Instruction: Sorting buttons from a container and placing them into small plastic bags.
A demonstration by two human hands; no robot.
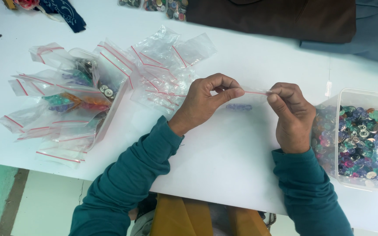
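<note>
- A person in teal long sleeves works at a white table (241, 148), seen from above by a camera on their head.
- The left hand (206, 100) and the right hand (292, 116) hold a small clear zip bag (252, 98) between them, just above the middle of the table.
- The left hand's thumb and forefinger are pressed together, pinching the left end of the bag's red sealing strip; the other fingers curl in toward the palm.
- The right hand's fingertips are bunched together, pinching the right end of the same strip.
- The bag hangs below the strip, and a few bluish-purple buttons (238, 106) show inside it, close to the left hand.
- At the right, touching the right hand's far side, stands a clear plastic tub (364, 98) full of mixed buttons (362, 140) in green, blue, pink and silver.
- At the left sits a clear tray (110, 116) holding filled zip bags (73, 100) of buttons sorted by colour: orange, teal, purple and silver.
- Between that tray and the left hand lies a loose heap of empty zip bags (162, 70) with red strips.
- At the far edge lie dark brown fabric (276, 17), a dark blue patterned cloth (66, 13) at the far left, and more buttons (162, 5) in small bags.
</note>
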